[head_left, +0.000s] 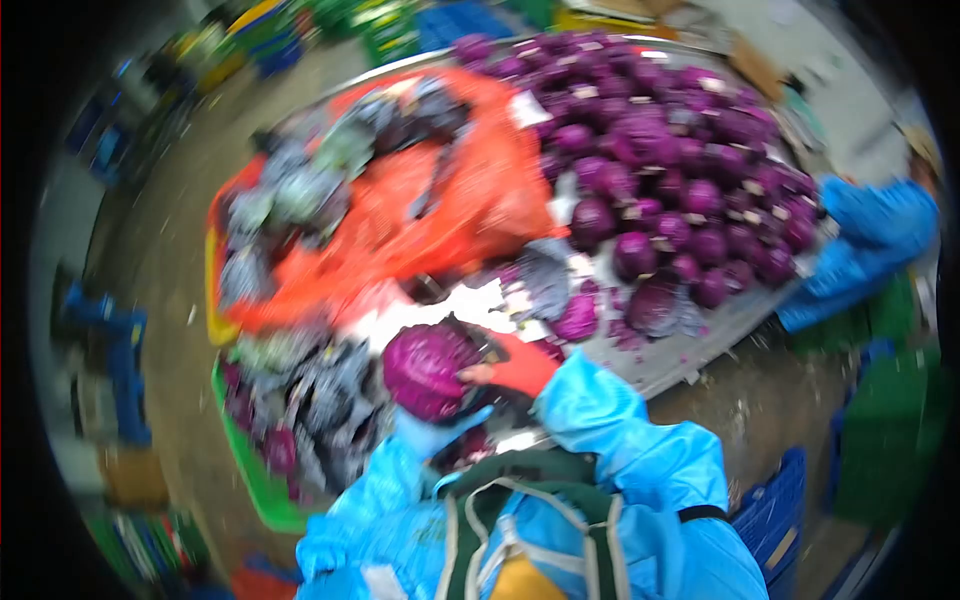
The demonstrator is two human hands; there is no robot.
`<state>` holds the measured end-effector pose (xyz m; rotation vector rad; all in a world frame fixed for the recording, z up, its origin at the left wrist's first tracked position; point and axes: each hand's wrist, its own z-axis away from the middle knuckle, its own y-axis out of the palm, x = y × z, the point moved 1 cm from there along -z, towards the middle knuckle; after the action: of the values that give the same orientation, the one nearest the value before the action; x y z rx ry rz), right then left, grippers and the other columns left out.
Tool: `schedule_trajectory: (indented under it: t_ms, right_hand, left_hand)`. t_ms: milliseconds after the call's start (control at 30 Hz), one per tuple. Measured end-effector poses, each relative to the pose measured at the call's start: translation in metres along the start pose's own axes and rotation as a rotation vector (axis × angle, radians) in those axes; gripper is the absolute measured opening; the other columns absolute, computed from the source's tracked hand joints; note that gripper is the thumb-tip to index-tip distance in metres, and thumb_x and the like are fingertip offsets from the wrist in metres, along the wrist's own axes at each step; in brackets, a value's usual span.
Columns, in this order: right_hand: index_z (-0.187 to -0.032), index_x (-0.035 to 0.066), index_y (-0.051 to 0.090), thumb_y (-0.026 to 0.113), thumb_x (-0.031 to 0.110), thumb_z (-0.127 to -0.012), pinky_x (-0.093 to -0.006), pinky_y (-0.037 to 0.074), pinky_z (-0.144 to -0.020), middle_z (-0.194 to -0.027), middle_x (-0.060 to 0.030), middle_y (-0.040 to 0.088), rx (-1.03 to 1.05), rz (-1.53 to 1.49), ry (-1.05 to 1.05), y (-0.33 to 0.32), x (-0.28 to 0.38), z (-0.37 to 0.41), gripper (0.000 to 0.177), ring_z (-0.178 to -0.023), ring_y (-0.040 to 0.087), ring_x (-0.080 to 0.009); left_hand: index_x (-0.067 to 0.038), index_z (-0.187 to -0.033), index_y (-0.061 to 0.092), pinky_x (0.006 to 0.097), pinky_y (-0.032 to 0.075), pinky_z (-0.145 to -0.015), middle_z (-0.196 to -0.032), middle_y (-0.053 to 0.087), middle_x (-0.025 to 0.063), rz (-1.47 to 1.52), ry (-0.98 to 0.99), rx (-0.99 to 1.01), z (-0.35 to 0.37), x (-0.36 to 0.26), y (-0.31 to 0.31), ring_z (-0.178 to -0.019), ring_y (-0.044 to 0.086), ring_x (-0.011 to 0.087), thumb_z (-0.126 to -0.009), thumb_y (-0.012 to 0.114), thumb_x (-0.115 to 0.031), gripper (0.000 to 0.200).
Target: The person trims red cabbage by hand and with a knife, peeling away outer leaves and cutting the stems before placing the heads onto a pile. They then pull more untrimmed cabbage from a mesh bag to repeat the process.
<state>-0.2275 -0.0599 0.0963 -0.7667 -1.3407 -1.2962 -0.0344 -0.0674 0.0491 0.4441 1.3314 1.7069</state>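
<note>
A purple cabbage [428, 371] is held up in front of my body. My left hand [435, 430], in a pale blue glove, is closed on it from below. My right hand [512, 366], in a red glove with bare fingertips, is curled at the cabbage's right side; something dark by its fingers is too blurred to identify. Beyond my hands, a loose cabbage with outer leaves [658, 304] and purple scraps [576, 318] lie on the metal table [665, 368].
Many purple cabbages [700, 195] are piled at the right. A red mesh bag [430, 225] with leafy pieces lies at the left, over a yellow crate [216, 315]. A green bin [240, 445] holds leaves. A person in a blue sleeve [865, 235] stands at the right edge.
</note>
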Motion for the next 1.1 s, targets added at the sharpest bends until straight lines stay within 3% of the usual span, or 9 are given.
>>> schedule_trajectory:
  t_ms: [100,233,333,533,633,800,900,1033,1100]
  right_hand:
    - [-0.135,0.006,0.043,0.072,0.017,-0.079,-0.0284,0.045,-0.088,-0.111,-0.0058,0.060,-0.178,-0.202,0.059,-0.018,-0.008,0.026,0.064,-0.098,0.055,-0.0129]
    - [-0.124,0.001,0.052,0.070,0.021,-0.083,-0.0275,0.044,-0.089,-0.108,-0.0046,0.061,-0.326,-0.473,0.013,-0.044,-0.047,0.046,0.049,-0.100,0.055,-0.0119]
    - [-0.117,0.003,0.057,0.069,0.025,-0.085,-0.0277,0.046,-0.081,-0.101,-0.0032,0.064,-0.406,-0.717,0.023,-0.065,-0.024,0.075,0.041,-0.091,0.059,-0.0126]
    - [-0.124,0.003,0.050,0.071,0.014,-0.082,-0.0256,0.049,-0.079,-0.104,-0.0043,0.062,-0.717,-0.222,-0.308,-0.165,-0.020,0.117,0.048,-0.089,0.059,-0.0096]
    - [-0.128,0.009,0.047,0.067,0.008,-0.084,-0.0318,0.054,-0.079,-0.107,-0.0075,0.061,-0.902,-0.497,-0.081,-0.235,-0.047,0.151,0.049,-0.094,0.062,-0.0189]
    - [-0.109,0.005,0.054,0.070,0.032,-0.081,-0.0360,0.056,-0.059,-0.084,-0.0076,0.063,-0.893,-0.617,-0.206,-0.316,-0.017,0.230,0.042,-0.068,0.064,-0.0199]
    - [-0.113,0.005,0.056,0.073,0.035,-0.080,-0.0304,0.054,-0.064,-0.090,-0.0050,0.063,-1.018,-0.532,-0.309,-0.365,-0.009,0.253,0.047,-0.074,0.063,-0.0146]
    - [-0.098,0.008,0.051,0.070,0.044,-0.079,-0.0311,0.042,-0.036,-0.061,-0.0044,0.050,-1.250,-0.532,-0.414,-0.384,0.068,0.267,0.045,-0.044,0.052,-0.0168]
    - [-0.118,0.009,0.053,0.069,0.035,-0.082,-0.0301,0.041,-0.036,-0.054,-0.0036,0.051,-1.369,-0.477,-0.400,-0.396,0.090,0.282,0.047,-0.038,0.049,-0.0159]
  left_hand:
    - [-0.007,-0.134,0.040,0.0443,0.042,-0.100,-0.128,0.049,0.0160,-0.907,0.384,-0.032,-0.023,-0.002,0.027,-0.116,0.051,0.0300,-0.092,0.043,-0.052,0.062]
    - [-0.008,-0.137,0.037,0.0465,0.039,-0.103,-0.133,0.046,0.0151,-0.292,0.245,-0.102,-0.050,0.014,0.032,-0.120,0.048,0.0313,-0.087,0.046,-0.060,0.072]
    - [-0.011,-0.139,0.032,0.0430,0.039,-0.103,-0.135,0.043,0.0083,-0.512,0.255,-0.003,-0.073,0.035,0.067,-0.123,0.045,0.0255,-0.083,0.064,-0.033,0.068]
    - [-0.009,-0.138,0.034,0.0475,0.042,-0.100,-0.134,0.046,0.0130,-0.529,0.032,0.130,-0.174,0.095,0.111,-0.119,0.050,0.0297,-0.086,0.058,-0.045,0.067]
    - [-0.011,-0.137,0.036,0.0524,0.043,-0.097,-0.135,0.046,0.0110,-0.523,-0.154,0.169,-0.226,0.145,0.151,-0.123,0.046,0.0296,-0.087,0.056,-0.049,0.066]
    - [-0.017,-0.143,0.021,0.0493,0.038,-0.101,-0.137,0.038,0.0073,-0.706,-0.211,0.263,-0.293,0.214,0.233,-0.126,0.040,0.0255,-0.084,0.063,-0.021,0.073]
    - [-0.021,-0.143,0.014,0.0528,0.047,-0.087,-0.137,0.035,0.0124,-0.787,-0.217,0.234,-0.329,0.250,0.274,-0.121,0.042,0.0327,-0.074,0.076,-0.023,0.093]
    - [-0.024,-0.140,0.017,0.0553,0.048,-0.080,-0.138,0.033,0.0114,-0.824,-0.348,0.302,-0.381,0.299,0.302,-0.116,0.046,0.0368,-0.077,0.071,-0.039,0.085]
    - [-0.024,-0.141,0.023,0.0599,0.046,-0.085,-0.141,0.032,0.0093,-0.686,-0.481,0.350,-0.414,0.321,0.316,-0.124,0.041,0.0350,-0.082,0.063,-0.046,0.075]
